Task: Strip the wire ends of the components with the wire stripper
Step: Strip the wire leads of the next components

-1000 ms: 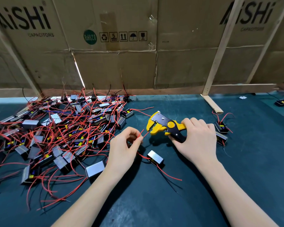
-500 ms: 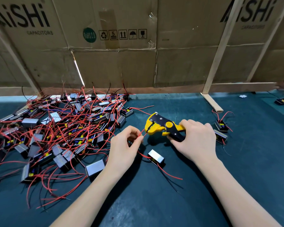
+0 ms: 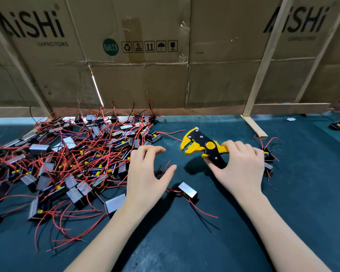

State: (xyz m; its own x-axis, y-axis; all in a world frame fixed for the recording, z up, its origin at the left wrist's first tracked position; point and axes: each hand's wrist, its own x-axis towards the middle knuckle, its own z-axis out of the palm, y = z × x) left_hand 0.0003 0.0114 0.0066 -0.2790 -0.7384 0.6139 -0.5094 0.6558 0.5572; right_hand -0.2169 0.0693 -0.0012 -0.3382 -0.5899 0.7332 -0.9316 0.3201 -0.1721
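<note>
My right hand [image 3: 241,165] grips the handles of a yellow and black wire stripper [image 3: 201,147], whose jaws point left above the green mat. My left hand [image 3: 147,173] hovers with its fingers spread and holds nothing. A thin red wire end [image 3: 166,166] sticks up between its thumb and fingers. That wire runs to a small grey boxed component [image 3: 187,190] lying on the mat between my two hands, with another red lead [image 3: 204,212] trailing to the lower right.
A large pile of the same components with tangled red wires [image 3: 67,163] covers the left of the green mat [image 3: 283,213]. A few components [image 3: 268,157] lie just right of my right hand. Cardboard sheets [image 3: 145,65] on wooden battens [image 3: 263,61] wall the back.
My left hand let go of the red wire and opened, moving slightly left. The stripper drew away to the right from the wire end.
</note>
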